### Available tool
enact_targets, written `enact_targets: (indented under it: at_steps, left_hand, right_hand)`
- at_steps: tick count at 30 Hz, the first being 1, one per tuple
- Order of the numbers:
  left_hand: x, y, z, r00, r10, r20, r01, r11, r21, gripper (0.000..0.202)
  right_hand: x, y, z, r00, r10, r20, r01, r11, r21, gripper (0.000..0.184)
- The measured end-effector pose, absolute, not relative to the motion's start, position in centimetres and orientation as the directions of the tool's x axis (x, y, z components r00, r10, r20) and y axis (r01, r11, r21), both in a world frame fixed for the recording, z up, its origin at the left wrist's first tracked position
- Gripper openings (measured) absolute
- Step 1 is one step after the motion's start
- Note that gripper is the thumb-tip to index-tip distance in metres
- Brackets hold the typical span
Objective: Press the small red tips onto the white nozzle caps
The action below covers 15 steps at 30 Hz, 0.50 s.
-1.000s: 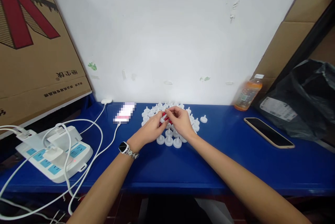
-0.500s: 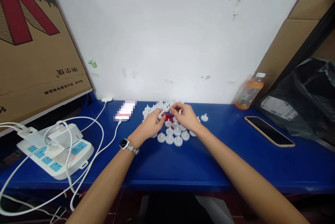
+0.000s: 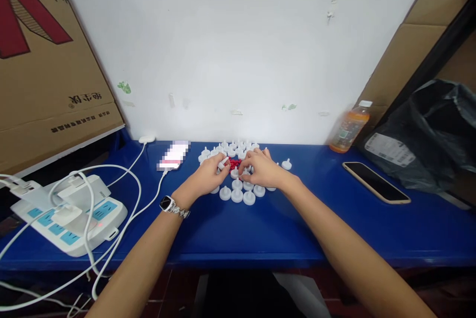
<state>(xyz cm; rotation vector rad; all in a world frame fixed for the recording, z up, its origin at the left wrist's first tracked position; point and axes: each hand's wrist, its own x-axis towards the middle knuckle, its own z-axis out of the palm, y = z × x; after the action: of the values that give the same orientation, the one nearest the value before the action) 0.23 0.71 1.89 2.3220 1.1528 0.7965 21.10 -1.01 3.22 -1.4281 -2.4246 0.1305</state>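
Several small white plastic caps with stems [image 3: 237, 194] stand in a cluster on the blue table [image 3: 260, 229], around a little heap of red pieces [image 3: 234, 163]. My left hand [image 3: 208, 177], with a watch on its wrist, pinches one white cap [image 3: 223, 163] between thumb and fingers just left of the red heap. My right hand [image 3: 262, 170] rests fingers-down on the cluster, its fingertips closed over the caps beside the red pieces; what they hold is hidden.
A white power strip [image 3: 70, 214] with plugs and cables lies at the left. A phone on a cable [image 3: 173, 156], a dark phone [image 3: 375, 182], an orange drink bottle [image 3: 347, 127] and a black bag [image 3: 427, 134] sit along the back. Cardboard boxes [image 3: 44, 60] lean on both sides.
Both hands have come apart and sunk lower onto the cluster; the right hand moved from touching the left hand's piece down to the caps. The view shifted slightly.
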Motion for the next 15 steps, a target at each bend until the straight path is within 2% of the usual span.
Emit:
enact_targets:
  at_steps: [6, 11, 13, 15]
  left_hand:
    - [0.34, 0.37, 2.28, 0.484, 0.821, 0.304, 0.594, -0.563, 0.575, 0.023]
    - [0.40, 0.13, 2.52, 0.496, 0.812, 0.307, 0.585, -0.574, 0.573, 0.024]
    - [0.37, 0.18, 2.46, 0.498, 0.808, 0.314, 0.575, -0.579, 0.578, 0.023]
    - [0.31, 0.28, 2.31, 0.503, 0.804, 0.317, 0.567, -0.584, 0.581, 0.022]
  right_hand:
    - [20.68, -0.83, 2.79, -0.453, 0.874, 0.177, 0.851, 0.483, -0.207, 0.011]
    - [20.45, -0.70, 2.45, -0.450, 0.864, 0.225, 0.844, 0.494, -0.208, 0.010]
    - [20.46, -0.59, 2.51, -0.418, 0.857, 0.302, 0.819, 0.499, -0.281, 0.010]
    - [20.45, -0.43, 2.63, -0.351, 0.853, 0.386, 0.736, 0.506, -0.450, 0.008]
